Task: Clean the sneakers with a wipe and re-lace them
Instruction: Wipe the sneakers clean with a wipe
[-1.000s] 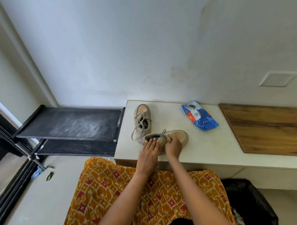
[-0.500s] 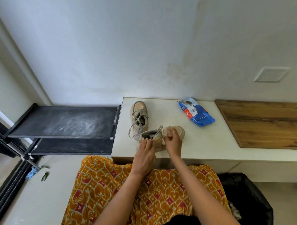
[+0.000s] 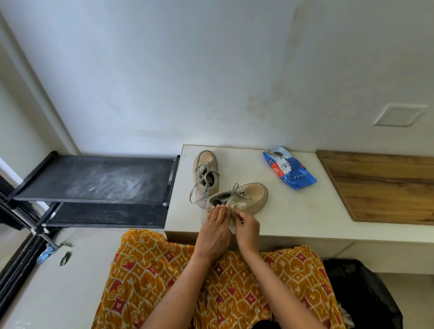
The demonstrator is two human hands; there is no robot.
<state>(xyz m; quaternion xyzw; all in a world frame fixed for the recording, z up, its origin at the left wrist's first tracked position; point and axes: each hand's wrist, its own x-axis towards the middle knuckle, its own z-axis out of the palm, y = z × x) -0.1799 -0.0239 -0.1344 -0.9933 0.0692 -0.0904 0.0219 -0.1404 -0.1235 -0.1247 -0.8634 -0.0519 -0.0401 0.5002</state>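
Observation:
Two beige sneakers stand on the white bench [image 3: 300,218]. The far sneaker [image 3: 205,172] points away, its laces loose. The near sneaker [image 3: 247,196] lies crosswise, toe to the right. My left hand [image 3: 213,229] rests its fingers on the heel of the near sneaker. My right hand [image 3: 247,224] pinches a white wipe [image 3: 239,205] against the near side of that sneaker, just below the laces.
A blue pack of wipes [image 3: 288,171] lies on the bench to the right of the sneakers. A wooden panel [image 3: 391,186] covers the bench's right part. A black shoe rack [image 3: 95,182] stands at the left. A black-lined bin [image 3: 366,294] sits on the floor at the lower right.
Both hands have drawn back slightly toward the sneaker's heel end. My right hand with the wipe moved from over the laces to the near side of the shoe.

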